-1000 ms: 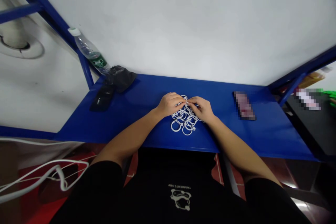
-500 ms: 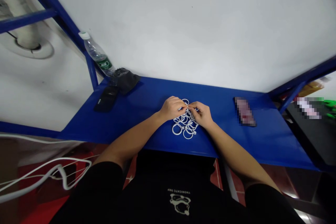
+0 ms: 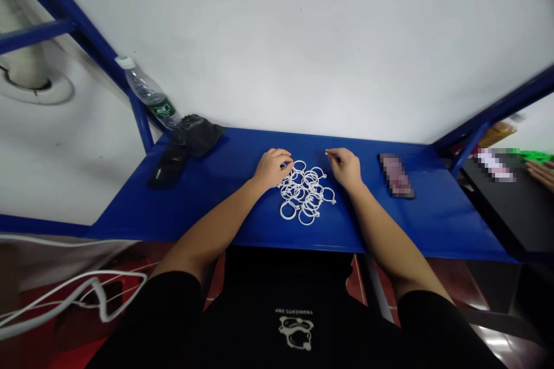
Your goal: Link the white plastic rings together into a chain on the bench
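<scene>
Several thin white rings (image 3: 288, 211), each with a small clip or eyelet on its rim, lie in an overlapping heap on the blue table (image 3: 242, 213). My left hand (image 3: 272, 168) rests at the heap's upper left, fingers curled and closed around what looks like one white ring, partly covered by the fingers. To the right of the heap and apart from it, my right hand (image 3: 346, 168) pinches a tiny white piece (image 3: 326, 153) between thumb and forefinger. Its exact kind is too small to make out.
A clear plastic bottle (image 3: 149, 92) leans at the back left, beside a black bag (image 3: 199, 135) and a dark phone (image 3: 168, 167). A blurred-out phone (image 3: 396, 175) lies to the right. Another person's hand (image 3: 543, 173) shows at the far right, by a black surface (image 3: 511, 207).
My hands, together over the rings before, have come apart. My right hand moved right and away with a tiny white piece; my left shifted slightly left. Another person's hand has appeared at far right.
</scene>
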### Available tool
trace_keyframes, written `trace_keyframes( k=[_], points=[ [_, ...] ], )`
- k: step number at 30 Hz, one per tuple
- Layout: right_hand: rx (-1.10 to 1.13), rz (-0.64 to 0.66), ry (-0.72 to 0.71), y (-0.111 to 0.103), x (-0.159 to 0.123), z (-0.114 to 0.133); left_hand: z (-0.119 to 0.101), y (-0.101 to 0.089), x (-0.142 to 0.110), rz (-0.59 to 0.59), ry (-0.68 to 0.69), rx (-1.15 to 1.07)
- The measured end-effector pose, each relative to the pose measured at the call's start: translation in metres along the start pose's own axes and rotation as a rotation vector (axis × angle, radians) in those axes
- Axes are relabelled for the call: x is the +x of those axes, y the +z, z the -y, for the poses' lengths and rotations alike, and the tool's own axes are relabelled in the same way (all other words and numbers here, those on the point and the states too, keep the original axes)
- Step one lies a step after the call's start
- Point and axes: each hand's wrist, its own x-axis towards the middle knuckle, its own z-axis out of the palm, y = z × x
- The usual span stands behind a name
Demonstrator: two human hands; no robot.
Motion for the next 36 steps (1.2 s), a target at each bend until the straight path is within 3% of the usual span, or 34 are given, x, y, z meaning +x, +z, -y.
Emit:
trace_keyframes(
  k=[4, 9, 17, 24, 28, 36],
  points=[
    [0.027, 0.091, 0.081, 0.009, 0.001, -0.013, 0.003, 0.003, 0.000, 0.106, -0.019, -0.021],
    [0.069, 0.133, 0.057, 0.007, 0.000, -0.007, -0.003, 0.002, -0.001, 0.186, 0.035, -0.016],
    [-0.252, 0.267, 0.109, -0.005, 0.004, -0.009, -0.017, -0.001, -0.003, 0.368, 0.024, 0.016],
    [0.022, 0.317, -0.017, 0.009, 0.000, -0.006, -0.017, -0.004, -0.003, 0.356, -0.023, 0.045],
    [0.049, 0.312, 0.007, 0.010, 0.001, -0.007, -0.015, -0.003, -0.003, 0.322, -0.036, 0.035],
    [0.025, 0.451, 0.184, 0.016, 0.003, 0.002, -0.013, 0.002, -0.003, 0.252, -0.021, 0.045]
  ],
)
